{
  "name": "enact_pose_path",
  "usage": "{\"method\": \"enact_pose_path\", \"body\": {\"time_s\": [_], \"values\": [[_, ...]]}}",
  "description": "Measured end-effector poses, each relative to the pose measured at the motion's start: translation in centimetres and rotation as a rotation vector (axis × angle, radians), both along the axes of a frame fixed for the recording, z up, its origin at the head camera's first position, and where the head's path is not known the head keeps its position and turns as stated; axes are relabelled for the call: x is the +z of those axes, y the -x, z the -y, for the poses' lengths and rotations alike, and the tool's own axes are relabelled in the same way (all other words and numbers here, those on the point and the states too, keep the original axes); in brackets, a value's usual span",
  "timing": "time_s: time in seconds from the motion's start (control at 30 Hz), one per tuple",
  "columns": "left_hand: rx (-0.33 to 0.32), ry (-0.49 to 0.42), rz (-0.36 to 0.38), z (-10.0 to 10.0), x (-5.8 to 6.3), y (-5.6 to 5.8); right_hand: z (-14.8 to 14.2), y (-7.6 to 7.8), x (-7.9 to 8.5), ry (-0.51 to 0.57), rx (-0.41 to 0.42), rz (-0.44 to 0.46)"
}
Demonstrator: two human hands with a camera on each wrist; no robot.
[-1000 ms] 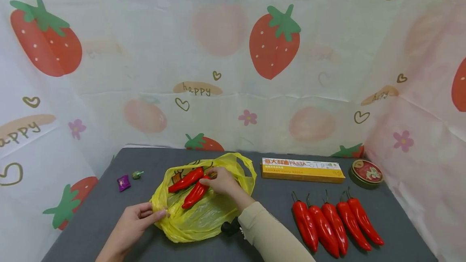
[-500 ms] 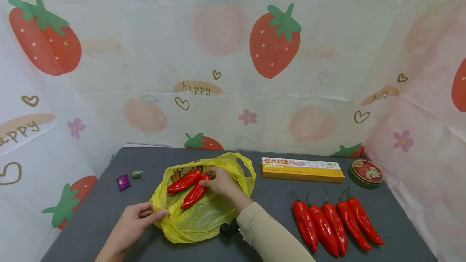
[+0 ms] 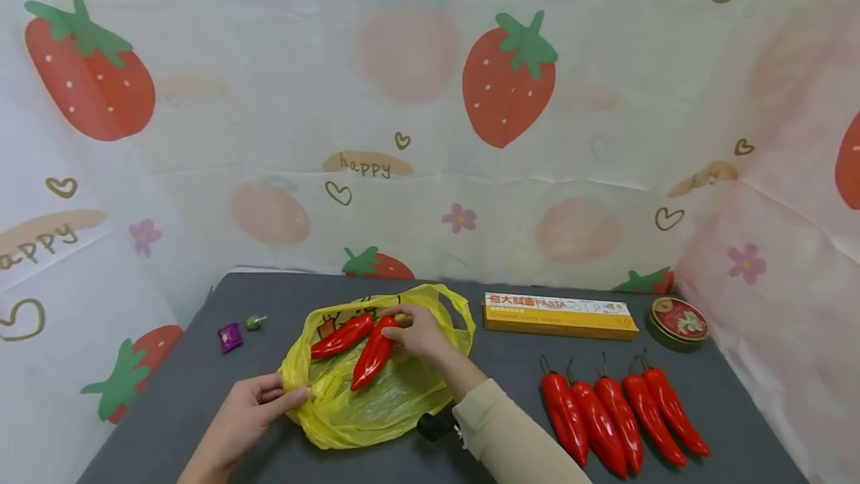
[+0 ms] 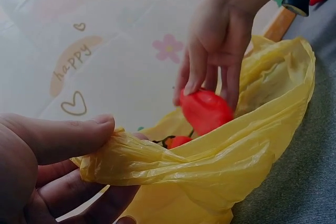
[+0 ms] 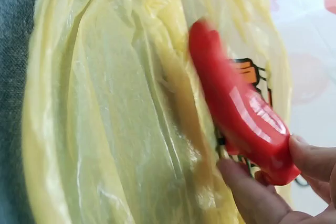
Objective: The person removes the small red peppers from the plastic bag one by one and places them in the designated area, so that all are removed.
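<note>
A yellow plastic bag lies with its mouth spread on the dark table. My left hand pinches the bag's left rim between thumb and fingers, seen close up in the left wrist view. Over the bag's mouth, my right hand holds a red chili pepper by its stem end, the tip pointing down toward me. Another red chili pepper lies in the bag to the left of the held one. In the left wrist view the bag's near side hides most of that second pepper.
Several red chili peppers lie in a row at the right. Behind them are a pasta box and a round tin. A purple wrapped candy and a small green wrapped item lie at the left. A printed curtain surrounds the table.
The chili pepper in my right hand has shifted slightly right and swung to a steeper angle, apart from the other pepper. My left hand keeps its place on the bag's rim.
</note>
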State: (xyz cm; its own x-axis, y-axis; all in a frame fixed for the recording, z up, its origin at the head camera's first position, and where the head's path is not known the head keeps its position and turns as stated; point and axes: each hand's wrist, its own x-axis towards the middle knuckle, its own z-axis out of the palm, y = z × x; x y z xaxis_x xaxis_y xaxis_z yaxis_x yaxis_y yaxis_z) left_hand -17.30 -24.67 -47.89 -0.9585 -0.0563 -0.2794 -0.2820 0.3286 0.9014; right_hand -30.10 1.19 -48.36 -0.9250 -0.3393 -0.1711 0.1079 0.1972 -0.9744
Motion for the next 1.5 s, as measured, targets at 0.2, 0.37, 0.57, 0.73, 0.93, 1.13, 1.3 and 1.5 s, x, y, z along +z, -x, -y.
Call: {"method": "enact_pose_path", "body": {"time_s": [0.2,0.37,0.57,0.73,0.93,1.13,1.3,1.5], "values": [[0.003,0.004,0.0,0.2,-0.1,-0.1,-1.0,-0.4,0.3,0.011,0.055,-0.006],[0.005,0.001,-0.001,0.3,-0.1,-0.2,-2.0,-0.8,1.1,0.01,0.083,-0.023],[0.003,0.007,0.001,0.4,0.0,-0.2,-3.4,-1.2,2.0,0.004,0.081,-0.053],[0.0,0.014,0.006,0.4,0.0,-0.2,-4.5,-1.7,2.4,0.017,0.054,-0.07],[-0.001,0.02,0.013,0.4,0.0,-0.3,-6.2,-2.4,2.8,-0.05,0.043,-0.15],[-0.001,0.006,0.01,0.2,0.0,-0.4,-8.4,-2.9,2.8,-0.1,-0.007,-0.177],[-0.002,0.002,0.001,0.1,0.2,-0.3,-10.4,-3.5,3.0,-0.13,-0.061,-0.211],[-0.009,0.001,-0.004,-0.1,0.3,-0.2,-12.8,-4.5,3.7,-0.167,-0.121,-0.236]]}}
